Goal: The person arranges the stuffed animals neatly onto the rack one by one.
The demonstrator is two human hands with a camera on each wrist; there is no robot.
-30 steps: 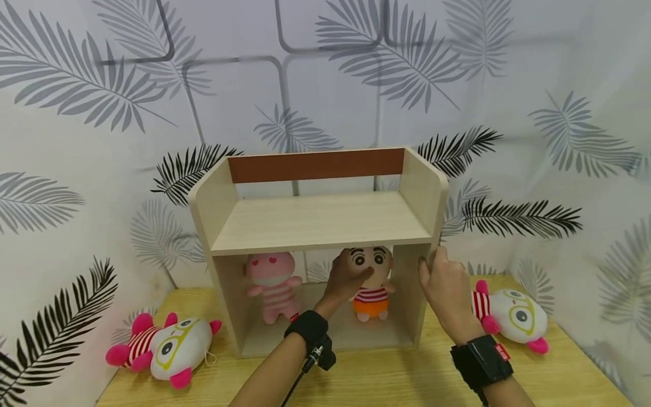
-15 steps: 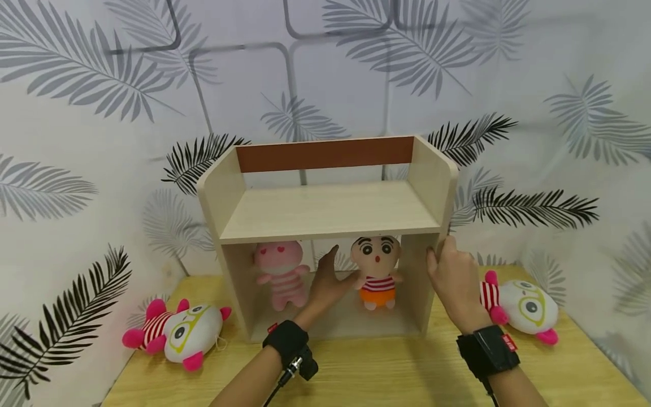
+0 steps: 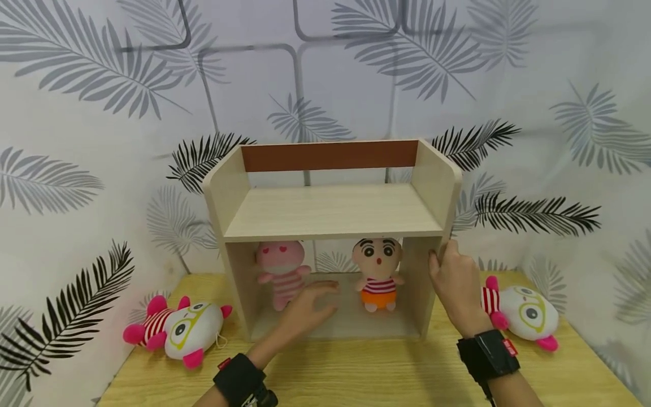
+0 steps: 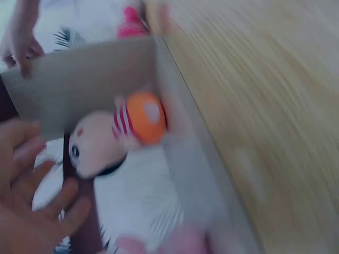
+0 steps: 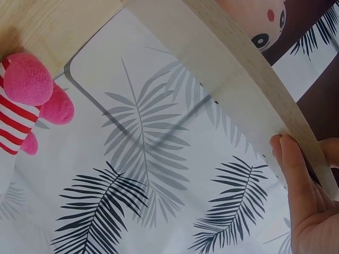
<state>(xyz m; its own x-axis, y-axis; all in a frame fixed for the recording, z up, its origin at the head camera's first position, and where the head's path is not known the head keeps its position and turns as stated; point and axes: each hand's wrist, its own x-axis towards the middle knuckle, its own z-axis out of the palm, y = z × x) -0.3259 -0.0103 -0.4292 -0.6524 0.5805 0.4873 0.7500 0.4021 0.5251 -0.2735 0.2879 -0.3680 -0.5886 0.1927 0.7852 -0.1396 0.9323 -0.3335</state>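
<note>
A small wooden shelf (image 3: pixel 333 212) stands on the table, two plush dolls seated in its lower compartment. On the right is a doll with thick eyebrows, a striped top and orange shorts (image 3: pixel 378 280); on the left, a pink doll with heart eyes (image 3: pixel 282 277). My left hand (image 3: pixel 307 308) is in front of the lower compartment, fingers spread and holding nothing, overlapping the pink doll's lower body in the head view. My right hand (image 3: pixel 458 285) grips the shelf's right side panel (image 5: pixel 254 90), fingers outside and thumb toward the inner side.
A plush toy with yellow glasses (image 3: pixel 183 333) lies on the table (image 3: pixel 325 373) left of the shelf. A similar toy (image 3: pixel 524 311) lies to the right. Behind the shelf hangs a leaf-patterned cloth (image 3: pixel 325 85). The shelf's upper level has a brown back rail (image 3: pixel 330 155).
My left hand has come away from the orange-shorts doll's head and moved left and down toward the compartment's front. My right hand stays on the side panel. The head view has shifted slightly.
</note>
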